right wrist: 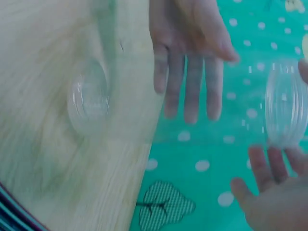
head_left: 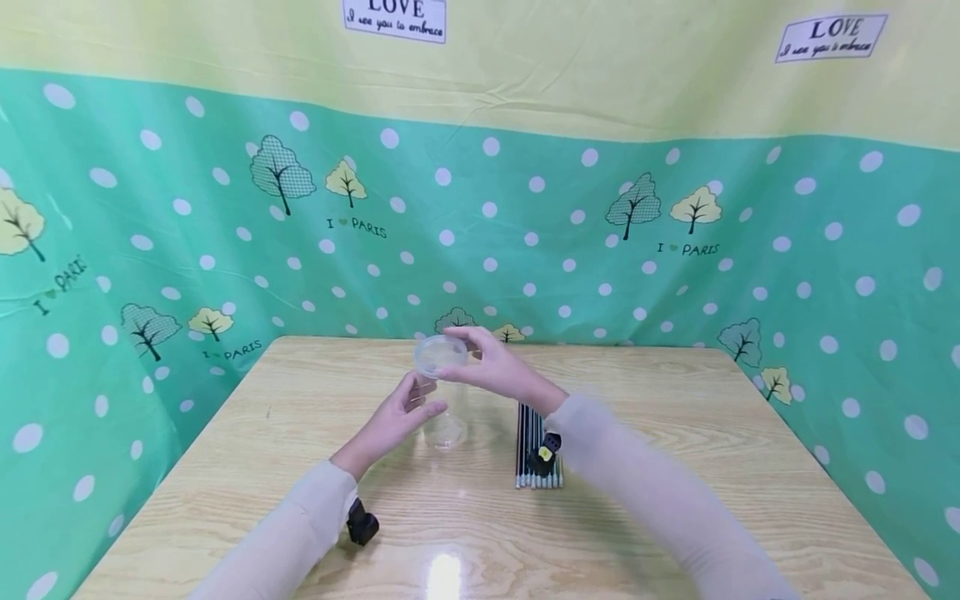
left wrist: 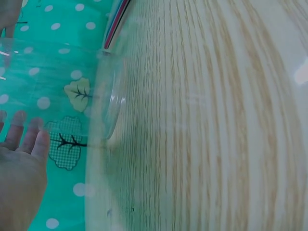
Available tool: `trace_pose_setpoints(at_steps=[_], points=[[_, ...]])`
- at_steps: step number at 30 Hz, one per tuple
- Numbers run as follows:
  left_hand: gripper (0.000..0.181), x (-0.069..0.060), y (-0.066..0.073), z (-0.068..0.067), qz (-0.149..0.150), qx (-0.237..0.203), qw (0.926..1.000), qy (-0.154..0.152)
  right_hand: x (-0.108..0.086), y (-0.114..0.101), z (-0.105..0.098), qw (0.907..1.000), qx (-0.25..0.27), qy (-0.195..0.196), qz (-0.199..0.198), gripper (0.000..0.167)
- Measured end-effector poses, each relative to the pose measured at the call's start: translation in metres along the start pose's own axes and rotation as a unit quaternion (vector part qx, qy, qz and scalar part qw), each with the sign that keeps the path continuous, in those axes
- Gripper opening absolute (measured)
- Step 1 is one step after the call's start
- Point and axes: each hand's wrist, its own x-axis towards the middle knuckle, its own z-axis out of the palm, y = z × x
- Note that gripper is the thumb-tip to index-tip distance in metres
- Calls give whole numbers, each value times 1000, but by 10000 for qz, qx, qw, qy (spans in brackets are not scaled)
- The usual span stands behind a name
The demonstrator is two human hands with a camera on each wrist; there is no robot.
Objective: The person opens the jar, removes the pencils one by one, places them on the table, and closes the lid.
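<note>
A tall clear plastic jar [head_left: 447, 417] stands roughly upright over the middle of the table, its round base [right wrist: 89, 96] low near the wood. At its top is a clear ribbed lid [head_left: 438, 357]; how firmly it sits cannot be told. My right hand [head_left: 498, 365] grips the lid's rim, thumb on the near side and fingers on the far side. My left hand [head_left: 393, 421] holds the jar's body from the left, with the thumb in front. Through the clear wall, the left fingers [right wrist: 192, 91] show behind the jar.
A row of dark striped pencils [head_left: 531, 433] lies on the wooden table [head_left: 637, 517], partly under my right forearm. A green and cream patterned cloth [head_left: 525, 217] hangs behind the table and at both sides.
</note>
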Motion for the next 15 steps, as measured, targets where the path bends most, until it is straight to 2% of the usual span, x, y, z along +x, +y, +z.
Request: trace_pose_setpoints(at_steps=[3,7,12,15], points=[[68,-1,-1,-1,5,57,10000,23,-2,-6,8,9994,23,319,104,78],[69,-2,-1,-3,44,123,9999,32,-3,-9,12,9987,-61,489,111,78],[67,-2,0,-2,53,94,9999,-54,-4,-9,9,9989,-162,389,215,78],[66,-2,0,-2,101,93,9999,-70,-4,-7,6,9995,-217,119,180,82]])
